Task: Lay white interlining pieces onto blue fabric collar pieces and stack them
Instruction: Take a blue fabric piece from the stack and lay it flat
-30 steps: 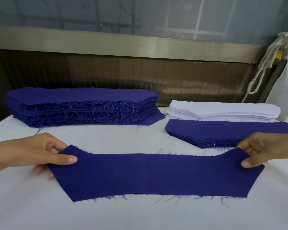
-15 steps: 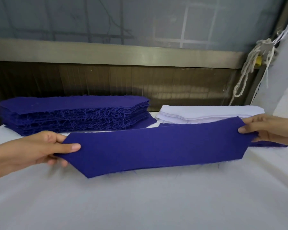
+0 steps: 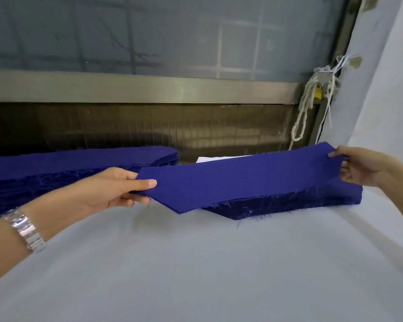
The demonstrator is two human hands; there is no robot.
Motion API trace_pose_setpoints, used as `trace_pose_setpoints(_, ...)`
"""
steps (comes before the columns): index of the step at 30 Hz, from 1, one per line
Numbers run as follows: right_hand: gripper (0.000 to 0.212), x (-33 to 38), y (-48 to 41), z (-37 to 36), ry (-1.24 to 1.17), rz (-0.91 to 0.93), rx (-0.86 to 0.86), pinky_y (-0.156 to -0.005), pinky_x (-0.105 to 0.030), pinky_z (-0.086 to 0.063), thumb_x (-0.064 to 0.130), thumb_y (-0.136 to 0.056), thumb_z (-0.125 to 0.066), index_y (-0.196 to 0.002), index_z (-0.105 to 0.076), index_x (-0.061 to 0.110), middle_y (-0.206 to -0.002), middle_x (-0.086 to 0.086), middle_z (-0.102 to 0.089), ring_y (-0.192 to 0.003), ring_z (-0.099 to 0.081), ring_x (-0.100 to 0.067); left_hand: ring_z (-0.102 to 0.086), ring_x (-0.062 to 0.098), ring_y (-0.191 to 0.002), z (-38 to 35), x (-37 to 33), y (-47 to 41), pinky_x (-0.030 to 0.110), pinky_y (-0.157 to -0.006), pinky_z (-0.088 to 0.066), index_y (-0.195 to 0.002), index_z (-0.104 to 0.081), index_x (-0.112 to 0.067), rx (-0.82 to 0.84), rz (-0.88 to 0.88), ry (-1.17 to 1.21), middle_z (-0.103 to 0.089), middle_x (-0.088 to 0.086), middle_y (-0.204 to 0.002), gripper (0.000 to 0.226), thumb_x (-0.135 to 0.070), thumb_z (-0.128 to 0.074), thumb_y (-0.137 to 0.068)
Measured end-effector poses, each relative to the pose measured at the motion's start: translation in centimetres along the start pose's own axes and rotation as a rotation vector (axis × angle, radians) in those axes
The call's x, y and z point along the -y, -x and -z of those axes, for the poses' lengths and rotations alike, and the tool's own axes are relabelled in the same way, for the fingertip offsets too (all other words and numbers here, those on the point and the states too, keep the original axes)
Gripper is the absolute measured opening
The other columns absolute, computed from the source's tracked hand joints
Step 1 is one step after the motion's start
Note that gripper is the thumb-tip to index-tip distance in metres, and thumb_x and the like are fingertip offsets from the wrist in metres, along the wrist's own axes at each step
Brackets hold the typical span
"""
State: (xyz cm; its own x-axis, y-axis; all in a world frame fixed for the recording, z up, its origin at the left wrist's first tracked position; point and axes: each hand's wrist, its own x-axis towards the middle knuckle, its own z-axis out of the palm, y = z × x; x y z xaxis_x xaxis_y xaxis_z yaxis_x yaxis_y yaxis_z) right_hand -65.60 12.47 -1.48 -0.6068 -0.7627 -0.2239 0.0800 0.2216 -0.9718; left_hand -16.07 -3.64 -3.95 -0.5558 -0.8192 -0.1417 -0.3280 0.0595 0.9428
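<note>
I hold one blue collar piece (image 3: 237, 180) stretched between both hands, lifted above the table. My left hand (image 3: 113, 187) pinches its left end and my right hand (image 3: 361, 166) pinches its upper right corner. The piece hangs over a low stack of blue collar pieces (image 3: 289, 205) at the right and hides most of it. Behind it only a sliver of the white interlining stack (image 3: 207, 159) shows. A taller stack of blue pieces (image 3: 56, 168) lies at the far left.
The white table cover (image 3: 196, 263) spreads across the front. A metal rail and dark panel (image 3: 149, 89) run along the back. White cords (image 3: 305, 115) hang at the back right beside a pale wall (image 3: 386, 77). A metal watch (image 3: 25, 228) sits on my left wrist.
The blue piece has been lifted off the table and carried back and right, over the low blue stack. Both hands kept their grip. The view has swung right.
</note>
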Motion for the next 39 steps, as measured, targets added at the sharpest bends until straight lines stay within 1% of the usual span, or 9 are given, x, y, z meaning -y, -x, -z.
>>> trace_pose_setpoints(3, 0.022, 0.1, -1.1, 1.3, -0.027, -0.002, -0.058, -0.038, -0.018, -0.03, 0.013, -0.091, -0.06, -0.075, -0.047, 0.022, -0.058, 0.003, -0.049, -0.047, -0.037, -0.01, -0.067, 0.003, -0.057, -1.8, -1.2, -2.0, 0.011, -0.043, -0.045, -0.101, -0.077, -0.007, -0.019, 0.01, 0.016, -0.077, 0.005, -0.081, 0.036, -0.034, -0.078, -0.077)
trace_pose_setpoints(6, 0.027, -0.1, -2.1, 2.6, -0.073, -0.014, -0.119, -0.035, -0.015, -0.025, 0.012, -0.092, -0.058, -0.072, -0.042, 0.022, -0.047, 0.005, -0.043, -0.037, -0.034, -0.009, -0.068, 0.003, -0.059, -3.7, -2.2, -4.0, 0.012, -0.045, -0.047, -0.105, -0.076, -0.009, -0.033, 0.007, 0.025, -0.078, 0.004, -0.091, 0.031, -0.031, -0.077, -0.083)
trace_pose_setpoints(10, 0.019, -0.6, -2.7, 4.0, -0.04, -0.038, -0.195, -0.032, -0.012, -0.028, 0.011, -0.094, -0.06, -0.078, -0.05, 0.018, -0.045, 0.004, -0.052, -0.032, -0.036, -0.006, -0.066, 0.002, -0.056, -6.0, -3.0, -5.9, 0.011, -0.044, -0.046, -0.105, -0.076, -0.007, -0.037, 0.012, 0.039, -0.076, 0.003, -0.087, 0.029, -0.028, -0.077, -0.085)
trace_pose_setpoints(15, 0.007, -2.0, -3.3, 4.9, -0.006, -0.043, -0.296, -0.031, -0.011, -0.037, 0.007, -0.094, -0.066, -0.098, -0.059, 0.007, -0.066, -0.008, -0.059, -0.04, -0.047, -0.012, -0.058, 0.002, -0.043, -8.0, -2.8, -7.0, 0.01, -0.038, -0.04, -0.102, -0.074, -0.005, -0.008, 0.06, 0.043, -0.07, -0.004, -0.063, 0.022, -0.022, -0.074, -0.088)
trace_pose_setpoints(19, 0.027, -2.8, -3.8, 5.1, 0.109, -0.026, -0.386, -0.032, -0.011, -0.041, 0.006, -0.088, -0.073, -0.073, -0.051, 0.009, -0.06, -0.006, -0.047, -0.024, -0.041, -0.007, -0.058, 0.004, -0.045, -8.7, -1.9, -7.6, 0.012, -0.039, -0.042, -0.104, -0.074, -0.001, -0.009, 0.095, 0.023, -0.071, 0.0, -0.067, 0.026, -0.021, -0.075, -0.087)
trace_pose_setpoints(25, 0.031, -3.5, -4.8, 5.4, 0.267, -0.024, -0.466, -0.031, -0.014, -0.043, 0.006, -0.086, -0.078, -0.075, -0.049, 0.007, -0.069, -0.009, -0.047, -0.055, -0.041, -0.021, -0.046, 0.002, -0.032, -9.1, -0.9, -8.0, 0.012, -0.038, -0.037, -0.079, -0.071, -0.009, -0.019, 0.128, -0.094, -0.069, -0.003, -0.056, 0.023, -0.031, -0.078, -0.084)
trace_pose_setpoints(28, 0.032, -4.1, -5.2, 5.5, 0.329, -0.005, -0.478, -0.032, -0.013, -0.044, 0.006, -0.083, -0.08, -0.072, -0.05, 0.005, -0.069, -0.009, -0.049, -0.056, -0.044, -0.022, -0.048, 0.002, -0.033, -9.1, -0.1, -8.1, 0.012, -0.037, -0.037, -0.083, -0.071, -0.005, -0.023, 0.086, -0.149, -0.071, -0.002, -0.058, 0.029, -0.034, -0.078, -0.084)
trace_pose_setpoints(33, 0.047, -4.5, -5.3, 5.4, 0.431, 0.059, -0.501, -0.031, -0.013, -0.041, 0.003, -0.082, -0.08, -0.058, -0.041, 0.011, -0.063, -0.008, -0.046, -0.053, -0.042, -0.025, -0.043, 0.002, -0.033, -9.2, 0.6, -8.3, 0.012, -0.039, -0.036, -0.061, -0.064, -0.013, -0.072, 0.033, -0.234, -0.069, -0.006, -0.054, 0.038, -0.041, -0.077, -0.083)
trace_pose_setpoints(39, 0.039, -4.9, -5.7, 5.9, 0.506, 0.092, -0.507, -0.052, -0.026, -0.041, 0.006, -0.086, -0.078, -0.057, -0.051, 0.004, -0.062, -0.007, -0.049, -0.054, -0.044, -0.025, -0.044, 0.001, -0.035, -9.4, 0.5, -8.4, 0.012, -0.039, -0.037, -0.055, -0.062, -0.016, -0.103, -0.021, -0.22, -0.067, -0.005, -0.053, 0.039, -0.038, -0.076, -0.085)
